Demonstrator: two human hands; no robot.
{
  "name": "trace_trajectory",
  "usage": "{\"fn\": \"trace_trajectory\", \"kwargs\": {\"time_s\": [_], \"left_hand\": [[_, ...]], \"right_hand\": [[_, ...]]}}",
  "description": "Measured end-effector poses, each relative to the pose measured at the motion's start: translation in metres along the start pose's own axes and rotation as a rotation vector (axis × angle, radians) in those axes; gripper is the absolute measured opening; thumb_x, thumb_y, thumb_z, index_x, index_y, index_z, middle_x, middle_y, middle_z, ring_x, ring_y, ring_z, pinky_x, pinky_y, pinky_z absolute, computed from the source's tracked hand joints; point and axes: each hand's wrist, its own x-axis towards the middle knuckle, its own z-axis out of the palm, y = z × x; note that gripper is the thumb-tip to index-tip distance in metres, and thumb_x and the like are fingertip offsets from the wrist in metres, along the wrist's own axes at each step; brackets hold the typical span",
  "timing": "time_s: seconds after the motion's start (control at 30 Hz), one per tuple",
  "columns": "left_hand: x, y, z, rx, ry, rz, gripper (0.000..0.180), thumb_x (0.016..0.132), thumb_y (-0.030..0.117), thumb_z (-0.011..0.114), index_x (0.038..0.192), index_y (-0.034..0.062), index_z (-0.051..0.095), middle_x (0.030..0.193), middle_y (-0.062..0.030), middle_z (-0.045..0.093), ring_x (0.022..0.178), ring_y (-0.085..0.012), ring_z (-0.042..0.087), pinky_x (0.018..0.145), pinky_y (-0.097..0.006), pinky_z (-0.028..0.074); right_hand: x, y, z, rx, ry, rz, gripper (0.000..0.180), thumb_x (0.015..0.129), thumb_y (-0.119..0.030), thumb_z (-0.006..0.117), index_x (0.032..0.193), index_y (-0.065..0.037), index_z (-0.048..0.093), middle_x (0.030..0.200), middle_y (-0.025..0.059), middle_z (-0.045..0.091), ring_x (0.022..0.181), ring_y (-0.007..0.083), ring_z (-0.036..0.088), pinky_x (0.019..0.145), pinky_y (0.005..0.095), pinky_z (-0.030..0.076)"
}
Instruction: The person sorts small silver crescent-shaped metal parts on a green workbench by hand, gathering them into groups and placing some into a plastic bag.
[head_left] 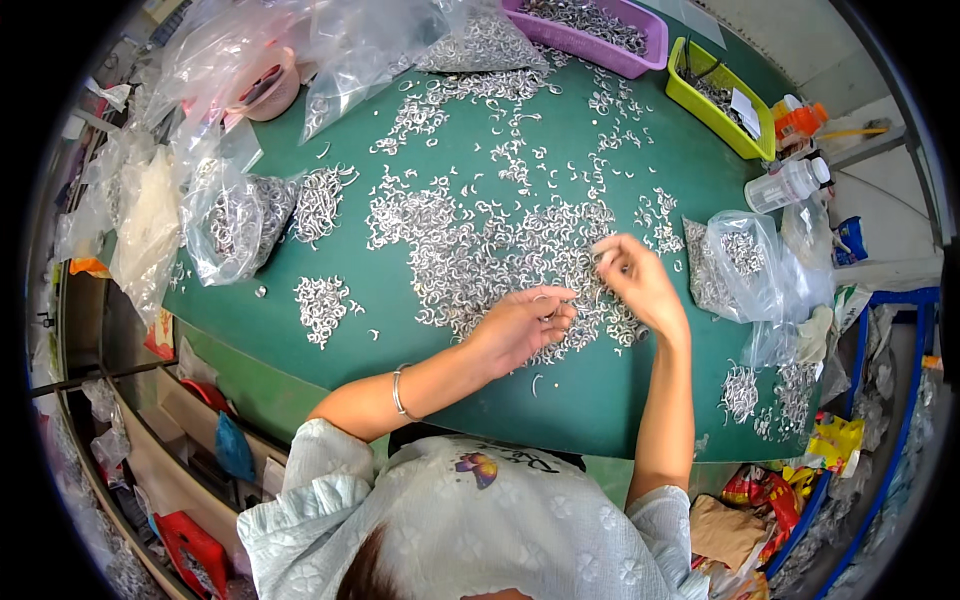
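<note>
My left hand [520, 325] and right hand [635, 280] pinch small curved silver metal rings [470, 250] heaped mid green bench [590, 400]; purple tray [600, 45] at twelve o'clock.

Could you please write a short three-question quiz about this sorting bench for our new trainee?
1. True or false: the left hand rests on the big heap of small metal rings on the green table.
2. Which tray holds metal parts at the far edge? A) purple tray B) red tray C) white tray
3. Fill in: the right hand pinches a small ____ piece, raised just above the heap.

Key: 1 true; 2 A; 3 metal.
</note>
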Motion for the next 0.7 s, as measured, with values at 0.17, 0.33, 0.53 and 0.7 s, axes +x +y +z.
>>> {"fn": "trace_trajectory", "kwargs": {"time_s": [0.17,0.33,0.53,0.7], "left_hand": [[-0.002,0.013,0.002,0.752,-0.021,0.359,0.037,0.097,0.002,0.042,0.134,0.0047,0.047,0.114,-0.0120,0.062,0.083,-0.0148,0.064,0.069,-0.027,0.054],[-0.006,0.025,-0.002,0.429,0.044,0.184,0.034,0.098,0.004,0.039,0.131,-0.0014,0.050,0.119,-0.0156,0.061,0.082,-0.0166,0.065,0.065,-0.024,0.052],[-0.001,0.024,-0.025,0.068,-0.139,0.019,0.030,0.098,0.012,0.048,0.125,-0.0011,0.054,0.116,-0.0156,0.063,0.086,-0.0156,0.065,0.067,-0.023,0.053],[-0.007,0.022,-0.005,0.161,0.062,0.101,0.029,0.097,0.015,0.054,0.121,-0.0006,0.058,0.117,-0.0123,0.063,0.093,-0.0145,0.065,0.072,-0.024,0.054]], "right_hand": [[0.057,0.021,0.034,-0.921,0.603,-0.011,0.033,0.081,-0.030,0.070,0.095,-0.001,0.063,0.096,0.0150,0.060,0.098,0.0307,0.054,0.082,0.0428,0.040],[0.048,0.028,0.036,-0.731,0.560,-0.158,0.025,0.078,-0.016,0.072,0.095,0.000,0.064,0.092,0.0141,0.061,0.092,0.0315,0.056,0.079,0.0419,0.043],[0.021,0.030,0.015,-0.129,0.553,-0.097,0.010,0.084,-0.003,0.064,0.093,0.002,0.067,0.084,0.0132,0.066,0.069,0.0188,0.062,0.067,0.0299,0.049],[0.004,0.039,-0.002,0.108,0.471,-0.042,0.014,0.093,-0.003,0.054,0.103,0.001,0.064,0.082,0.0024,0.066,0.070,0.0123,0.061,0.067,0.0244,0.048]]}}
